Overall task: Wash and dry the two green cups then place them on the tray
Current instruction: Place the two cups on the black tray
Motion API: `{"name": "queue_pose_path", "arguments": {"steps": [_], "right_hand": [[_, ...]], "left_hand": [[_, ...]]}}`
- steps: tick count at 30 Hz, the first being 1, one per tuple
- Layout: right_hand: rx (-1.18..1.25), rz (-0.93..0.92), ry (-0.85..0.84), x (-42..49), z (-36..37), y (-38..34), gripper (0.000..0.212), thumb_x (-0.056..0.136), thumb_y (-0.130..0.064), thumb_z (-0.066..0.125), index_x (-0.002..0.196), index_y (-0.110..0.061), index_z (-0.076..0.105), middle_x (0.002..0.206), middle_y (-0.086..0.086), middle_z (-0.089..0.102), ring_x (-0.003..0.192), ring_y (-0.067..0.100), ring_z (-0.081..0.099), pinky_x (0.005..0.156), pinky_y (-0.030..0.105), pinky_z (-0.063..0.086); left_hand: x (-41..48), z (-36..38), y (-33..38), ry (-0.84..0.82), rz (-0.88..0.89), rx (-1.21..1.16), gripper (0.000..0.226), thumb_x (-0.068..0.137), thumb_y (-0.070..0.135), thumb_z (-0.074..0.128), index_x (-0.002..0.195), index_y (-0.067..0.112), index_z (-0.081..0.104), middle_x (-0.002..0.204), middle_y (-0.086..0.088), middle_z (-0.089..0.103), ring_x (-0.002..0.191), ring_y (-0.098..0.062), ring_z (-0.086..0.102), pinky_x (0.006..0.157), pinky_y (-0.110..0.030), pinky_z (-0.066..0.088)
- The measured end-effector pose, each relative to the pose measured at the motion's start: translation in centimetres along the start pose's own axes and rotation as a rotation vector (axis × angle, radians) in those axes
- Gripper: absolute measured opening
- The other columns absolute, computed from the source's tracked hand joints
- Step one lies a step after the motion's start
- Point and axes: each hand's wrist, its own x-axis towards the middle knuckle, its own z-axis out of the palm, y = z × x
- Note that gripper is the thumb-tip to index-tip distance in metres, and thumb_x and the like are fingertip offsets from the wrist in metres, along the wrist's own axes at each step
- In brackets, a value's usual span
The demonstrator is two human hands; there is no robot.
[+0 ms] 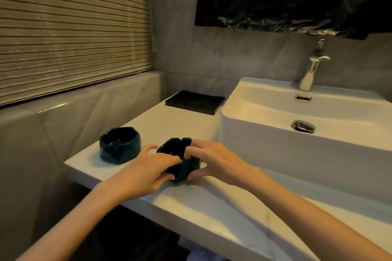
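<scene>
Two dark green faceted cups stand on the white counter (191, 203). The left cup (119, 145) sits alone near the counter's left end, upright and untouched. Both hands hold the right cup (176, 150). My left hand (146, 170) grips its near left side, fingers curled over the rim. My right hand (209, 160) grips its right side with fingertips over the rim and thumb below. A black square tray (196, 102) lies at the back of the counter, with nothing on it.
A white basin (265, 148) rises from the counter just right of the held cup, with a chrome tap (311, 70) and a drain plug (303, 126). A blind covers the window on the left. The counter's front edge is close below my forearms.
</scene>
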Motion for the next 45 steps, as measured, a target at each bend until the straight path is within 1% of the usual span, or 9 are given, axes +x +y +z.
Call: {"name": "queue_pose_path", "arguments": {"steps": [6,11,15,18,21,27,32,39,45], "right_hand": [[0.045,0.018,-0.016,0.2,0.4,1.3,0.028,0.084,-0.034,0.070,0.098,-0.018,0.052,0.102,-0.001,0.055,0.079,0.016,0.050,0.067,0.031,0.046],[0.088,0.030,-0.038,0.0,0.8,2.7,0.028,0.084,-0.034,0.070,0.099,-0.019,0.052,0.101,-0.005,0.052,0.076,0.013,0.047,0.066,0.029,0.044],[0.151,0.020,-0.074,-0.3,0.6,3.7,0.024,0.087,-0.032,0.068,0.101,-0.020,0.053,0.102,-0.009,0.050,0.076,0.009,0.046,0.065,0.024,0.042],[0.193,0.036,-0.121,-0.3,0.1,4.2,0.022,0.089,-0.032,0.065,0.104,-0.020,0.055,0.107,-0.008,0.051,0.079,0.012,0.051,0.068,0.029,0.045],[0.260,0.052,-0.151,-0.3,-0.2,4.5,0.019,0.090,-0.029,0.063,0.103,-0.018,0.055,0.108,-0.005,0.052,0.081,0.016,0.054,0.070,0.033,0.047],[0.362,0.159,-0.267,0.6,-1.0,4.6,0.017,0.089,-0.024,0.064,0.100,-0.013,0.058,0.109,0.000,0.055,0.088,0.021,0.057,0.074,0.036,0.048],[0.408,0.317,-0.415,1.5,-2.7,3.5,0.023,0.094,-0.019,0.056,0.114,-0.010,0.060,0.121,0.003,0.054,0.105,0.022,0.055,0.085,0.029,0.043],[0.506,0.491,-0.492,2.4,-4.4,2.3,0.033,0.096,-0.018,0.052,0.127,-0.008,0.057,0.131,0.007,0.055,0.119,0.023,0.052,0.097,0.026,0.037],[0.508,0.505,-0.360,4.0,-5.6,2.3,0.031,0.095,-0.021,0.052,0.125,-0.020,0.060,0.126,0.000,0.061,0.114,0.023,0.051,0.098,0.037,0.042]], "left_hand": [[1.0,0.4,-0.7,-0.030,-0.014,-0.088,0.030,0.092,0.032,0.052,0.122,0.035,0.050,0.113,0.021,0.058,0.108,0.000,0.050,0.113,-0.037,0.020],[1.3,1.3,-1.3,0.038,0.006,-0.199,0.041,0.084,0.049,0.042,0.120,0.035,0.056,0.105,0.022,0.061,0.100,0.005,0.049,0.106,-0.034,0.030],[1.9,1.4,-1.7,0.097,-0.009,-0.305,0.038,0.080,0.050,0.055,0.113,0.034,0.064,0.111,0.019,0.056,0.108,-0.001,0.050,0.096,-0.033,0.043],[2.0,1.4,-1.7,0.103,-0.110,-0.409,0.043,0.074,0.055,0.061,0.115,0.041,0.059,0.124,0.022,0.046,0.121,-0.002,0.040,0.101,-0.021,0.033],[2.2,1.3,-1.3,0.098,-0.239,-0.468,0.069,0.066,0.060,0.064,0.130,0.042,0.045,0.133,0.020,0.036,0.127,0.003,0.031,0.104,-0.015,0.026],[3.0,0.6,0.4,0.048,-0.509,-0.641,0.095,0.062,0.030,0.085,0.136,0.039,0.026,0.133,0.021,0.036,0.127,-0.001,0.036,0.108,-0.027,0.035],[2.9,-0.4,2.0,-0.088,-0.725,-0.651,0.103,0.069,0.037,0.079,0.149,0.029,0.013,0.151,0.011,0.026,0.138,-0.010,0.027,0.109,-0.033,0.034],[3.7,-3.1,2.6,-0.172,-0.825,-0.755,0.092,0.079,0.030,0.071,0.150,0.028,0.012,0.154,0.005,0.022,0.140,-0.017,0.025,0.113,-0.040,0.030],[1.2,-6.1,0.3,0.078,-1.054,-0.729,0.058,0.091,0.025,0.059,0.143,0.021,0.034,0.137,0.001,0.046,0.121,-0.014,0.048,0.100,-0.029,0.041]]}}
